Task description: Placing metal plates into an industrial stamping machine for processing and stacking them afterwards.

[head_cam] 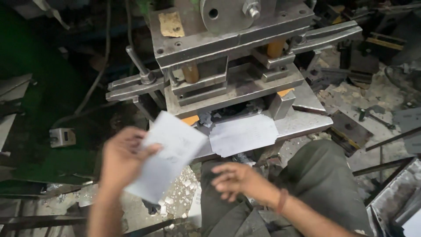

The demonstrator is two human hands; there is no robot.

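A white paper stack, blurred, is gripped in the left hand, fingers curled around its left edge, at about seven o'clock. At two o'clock from it, a white sheet lies on the press bed of a steel die press. The right hand hovers at five o'clock, fingers spread, holding nothing, above a knee.

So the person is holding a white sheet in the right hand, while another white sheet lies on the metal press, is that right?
Not quite. The head view shows the held sheet in the left hand, not the right. The right hand is empty, fingers spread, over the lap. The other sheet does lie on the press.
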